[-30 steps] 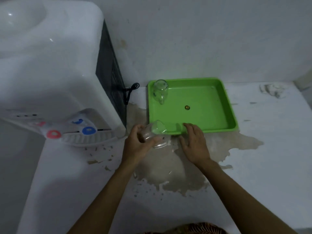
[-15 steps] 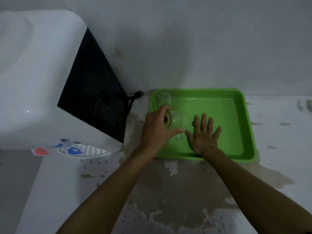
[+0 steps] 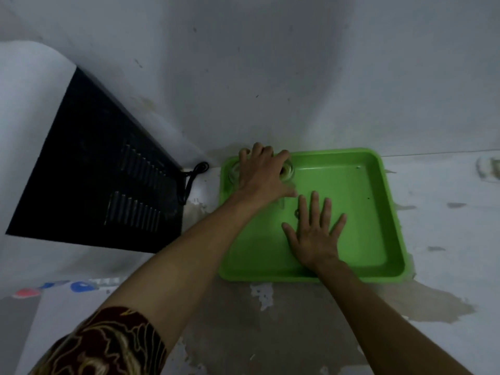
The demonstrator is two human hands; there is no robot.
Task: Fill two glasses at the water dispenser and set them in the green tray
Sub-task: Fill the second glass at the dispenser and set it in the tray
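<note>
This looks like a plain corner of a home or small pantry. A white water dispenser [image 3: 32, 147] with a black vented back panel and a coiled cord [image 3: 193, 175] stands against a bare, scuffed white wall [image 3: 297, 77]. The countertop [image 3: 446, 239] is white with worn, peeling, stained patches.

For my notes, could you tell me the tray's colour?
Bright green tray, seen clearly from the head view.

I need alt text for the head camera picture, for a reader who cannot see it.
Seen from above, a person's left hand covers clear glasses in the far left corner of a green tray; the right hand lies flat and open in the tray. A white water dispenser stands at left.
</note>
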